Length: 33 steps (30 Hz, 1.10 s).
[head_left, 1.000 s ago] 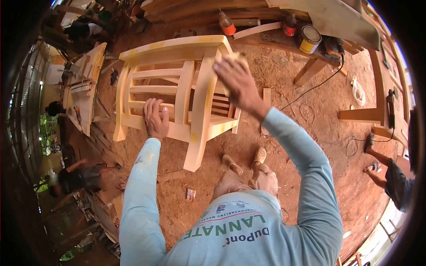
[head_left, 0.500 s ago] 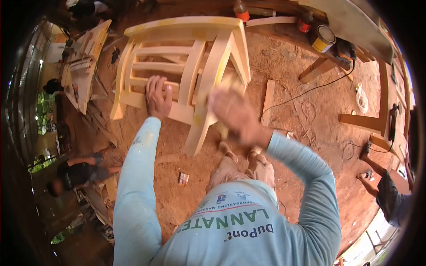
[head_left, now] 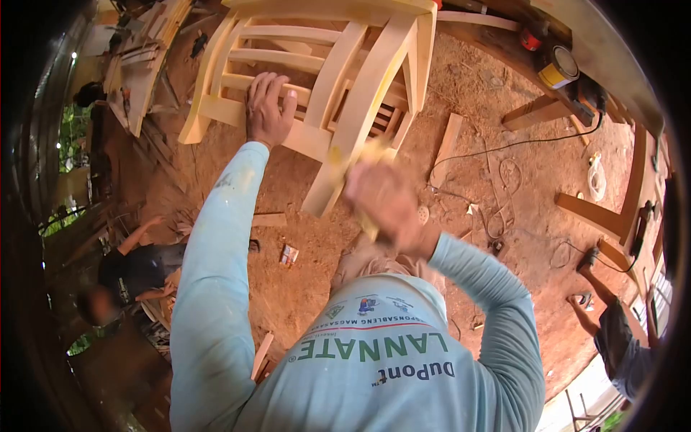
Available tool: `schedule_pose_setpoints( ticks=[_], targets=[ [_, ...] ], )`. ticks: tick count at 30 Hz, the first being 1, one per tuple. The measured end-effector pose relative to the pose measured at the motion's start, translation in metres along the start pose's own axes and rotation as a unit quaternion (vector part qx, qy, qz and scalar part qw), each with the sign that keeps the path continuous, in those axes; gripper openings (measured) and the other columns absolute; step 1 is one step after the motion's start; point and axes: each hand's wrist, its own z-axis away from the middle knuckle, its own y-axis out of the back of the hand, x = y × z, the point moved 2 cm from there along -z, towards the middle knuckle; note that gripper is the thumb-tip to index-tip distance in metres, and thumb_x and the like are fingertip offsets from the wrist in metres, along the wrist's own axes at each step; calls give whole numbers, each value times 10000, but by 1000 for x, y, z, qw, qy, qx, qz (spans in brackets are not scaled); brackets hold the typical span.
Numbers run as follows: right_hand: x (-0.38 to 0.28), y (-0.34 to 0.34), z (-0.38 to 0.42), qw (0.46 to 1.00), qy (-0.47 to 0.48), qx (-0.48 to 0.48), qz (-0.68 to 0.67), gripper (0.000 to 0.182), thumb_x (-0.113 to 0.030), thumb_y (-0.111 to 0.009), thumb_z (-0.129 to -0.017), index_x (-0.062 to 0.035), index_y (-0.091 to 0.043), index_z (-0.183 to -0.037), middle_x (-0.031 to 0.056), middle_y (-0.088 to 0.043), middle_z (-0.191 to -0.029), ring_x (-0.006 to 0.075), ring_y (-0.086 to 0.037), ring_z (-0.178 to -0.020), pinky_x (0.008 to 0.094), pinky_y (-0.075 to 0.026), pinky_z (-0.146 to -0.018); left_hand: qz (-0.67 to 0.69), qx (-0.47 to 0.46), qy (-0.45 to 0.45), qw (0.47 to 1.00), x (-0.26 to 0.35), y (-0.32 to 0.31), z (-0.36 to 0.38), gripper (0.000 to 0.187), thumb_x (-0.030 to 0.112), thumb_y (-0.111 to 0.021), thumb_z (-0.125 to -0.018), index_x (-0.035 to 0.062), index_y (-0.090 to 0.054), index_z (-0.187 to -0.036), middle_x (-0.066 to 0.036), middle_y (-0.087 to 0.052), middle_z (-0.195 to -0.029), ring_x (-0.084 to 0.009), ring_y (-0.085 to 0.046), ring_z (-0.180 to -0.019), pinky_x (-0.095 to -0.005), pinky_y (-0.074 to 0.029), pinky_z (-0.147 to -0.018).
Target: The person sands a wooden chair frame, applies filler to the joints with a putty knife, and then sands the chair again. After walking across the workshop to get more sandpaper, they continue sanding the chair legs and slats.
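A pale wooden chair frame with curved slats stands tilted in front of me at the top of the view. My left hand grips its lower rail, with fingers over a slat and the thumb to the right. At the curved leg post on the right, my right hand is smeared by motion. It is closed on a yellow sheet that looks like sandpaper, pressed to the post's edge. Parts of the sheet stick out above and below the fingers.
On the right, a workbench holds a yellow-labelled can, a red-labelled container and a corded power tool. The cable trails over the dirt floor. One person is at left, another at right. Boards lie upper left.
The view has shifted, so the chair sits higher in it. My right hand has slid down along the leg post. My left hand keeps its hold on the rail.
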Motion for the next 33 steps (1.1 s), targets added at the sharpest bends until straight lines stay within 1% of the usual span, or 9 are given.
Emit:
schedule_pose_setpoints(
  ticks=[2,3,9,13,17,21,26,30,33],
  targets=[
    [43,12,-21,991,-30,121,42,834,-197,-725,-813,-50,-413,-1572,162,-391,-1640,314,-330,-1543,536,-191,-1263,6,7,-7,1000,0,-2,0,332,244,-627,-927,13,-658,-1163,-225,-630,-1233,-447,-526,-1235,-525,-395,-1093],
    [58,14,-25,983,-42,84,159,903,-149,-732,-747,-42,-398,-1578,169,-393,-1637,331,-325,-1543,550,-198,-1259,5,9,-9,1000,-2,0,0,331,246,-628,-926,13,-659,-1159,-224,-631,-1230,-446,-527,-1232,-524,-396,-1093],
    [-47,-59,26,993,23,-89,-69,707,-161,-645,-817,-22,-512,-1498,179,-434,-1607,354,-368,-1519,562,-203,-1268,4,13,-5,1000,-3,0,0,326,245,-626,-924,10,-663,-1146,-215,-638,-1222,-430,-537,-1229,-511,-405,-1093],
    [-51,-20,5,988,76,4,-134,572,-211,-619,-918,-3,-555,-1447,210,-513,-1537,365,-429,-1482,567,-271,-1236,0,16,-5,1000,-2,-1,1,326,241,-626,-932,13,-664,-1161,-208,-642,-1231,-418,-542,-1235,-498,-409,-1094],
    [19,15,-23,992,-30,75,95,651,-106,-622,-851,14,-515,-1482,213,-490,-1558,352,-398,-1504,542,-227,-1248,5,34,-7,999,-1,-2,2,318,249,-646,-903,25,-674,-1127,-190,-656,-1192,-405,-552,-1210,-495,-425,-1072],
    [-30,-56,12,997,-1,-61,-49,616,-96,-611,-846,1,-550,-1451,189,-533,-1527,347,-431,-1484,528,-297,-1230,0,31,-6,1000,-6,-2,1,311,257,-647,-901,34,-675,-1116,-169,-658,-1192,-384,-550,-1212,-479,-422,-1068],
    [-69,-1,-24,976,79,-30,-200,477,-119,-617,-890,38,-621,-1340,217,-593,-1451,361,-546,-1388,523,-428,-1148,9,23,10,1000,-1,1,2,315,253,-628,-922,22,-662,-1134,-183,-643,-1217,-391,-539,-1236,-491,-416,-1084],
    [-3,67,-80,987,61,101,109,397,-6,-601,-883,41,-647,-1274,192,-659,-1365,359,-613,-1305,508,-464,-1095,17,25,26,999,0,6,2,319,247,-639,-917,21,-658,-1142,-194,-638,-1227,-397,-534,-1248,-500,-411,-1095],
    [41,102,-114,976,22,26,214,428,52,-591,-877,-11,-657,-1294,161,-686,-1317,318,-608,-1312,467,-469,-1069,25,51,31,998,2,10,2,322,273,-657,-878,44,-687,-1103,-146,-661,-1192,-346,-551,-1217,-473,-421,-1070]
  ],
)
